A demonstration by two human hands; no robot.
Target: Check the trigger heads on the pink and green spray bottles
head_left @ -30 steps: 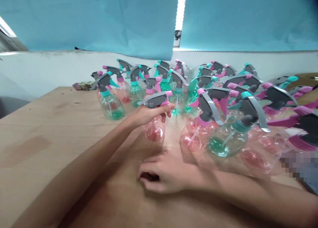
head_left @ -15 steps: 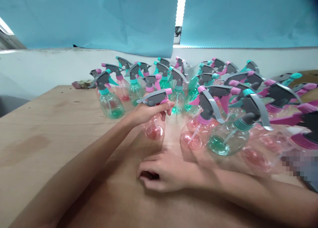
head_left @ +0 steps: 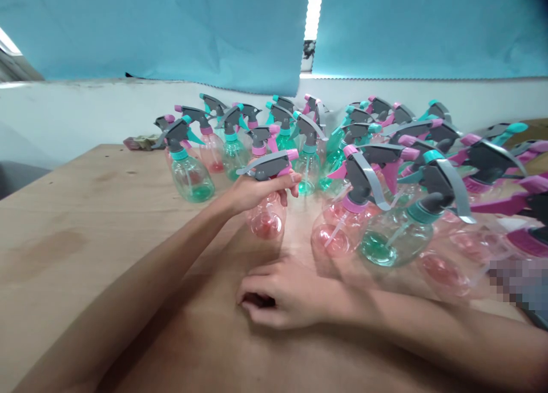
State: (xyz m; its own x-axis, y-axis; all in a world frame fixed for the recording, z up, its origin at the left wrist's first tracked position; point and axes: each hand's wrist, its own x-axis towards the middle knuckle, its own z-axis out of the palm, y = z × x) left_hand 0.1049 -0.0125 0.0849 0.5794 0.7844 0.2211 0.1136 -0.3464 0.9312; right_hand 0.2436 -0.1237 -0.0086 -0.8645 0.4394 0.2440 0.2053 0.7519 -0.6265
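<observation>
My left hand point(head_left: 259, 192) is wrapped round the neck of a pink spray bottle point(head_left: 266, 220), just under its grey trigger head. The bottle stands upright on the wooden table. Closer to me, my right hand point(head_left: 282, 296) rests on the tabletop with its fingers curled in and nothing visible in the hollow. To the right of the held bottle are another pink spray bottle point(head_left: 331, 236) and a green spray bottle point(head_left: 396, 239). At its left stands a green-tinted spray bottle point(head_left: 192, 179).
Several more pink and green spray bottles crowd the back and right of the wooden table point(head_left: 64, 210). A small crumpled item point(head_left: 141, 142) lies near the far left edge. A white wall and blue sheets point(head_left: 171, 33) rise behind. Part of the lower right is pixelated.
The view has shifted very slightly. Both hands keep their places, the left still on the pink spray bottle and the right still curled on the table.
</observation>
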